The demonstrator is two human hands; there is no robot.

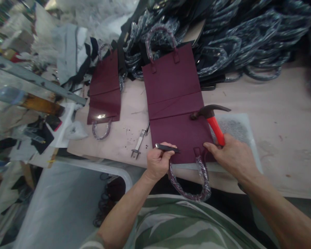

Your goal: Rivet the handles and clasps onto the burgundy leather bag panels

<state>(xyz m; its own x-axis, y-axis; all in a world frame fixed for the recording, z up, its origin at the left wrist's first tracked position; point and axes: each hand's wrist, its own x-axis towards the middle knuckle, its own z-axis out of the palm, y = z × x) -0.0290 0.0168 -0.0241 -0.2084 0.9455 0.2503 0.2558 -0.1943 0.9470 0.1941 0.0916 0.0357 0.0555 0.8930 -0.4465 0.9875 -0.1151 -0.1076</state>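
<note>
Your left hand (158,162) sits at the bag's 7 o'clock corner, grip clamped on a thin dark tool (167,148) that lies near flat w/ its tip pointing to 3 o'clock. Your right hand (230,155) is at the 5 o'clock corner, grip closed round the low end of the hammer (215,127). The red shaft runs up toward 11 o'clock and the head hangs over the bag's right edge, blunt face to 9, tapered end to 3. The maroon bag (176,103) lies flat on the bench (274,103), lower half on a grey pad (235,126). Its long axis runs 12 to 6, w/ one wrapped handle at 12 and the near handle (197,186) drooping off the bench edge toward you. It looks light & floppy along its two cross folds but fairly stiff in each panel, so it will prob. slide on the pad. Hold it down by a panel edge, not the film-wrapped handles, which look slick. At 9 o'clock lie a small metal tool (140,141) & a second maroon bag (105,90), and a pile of dark handles (248,34) fills 12 to 2
</note>
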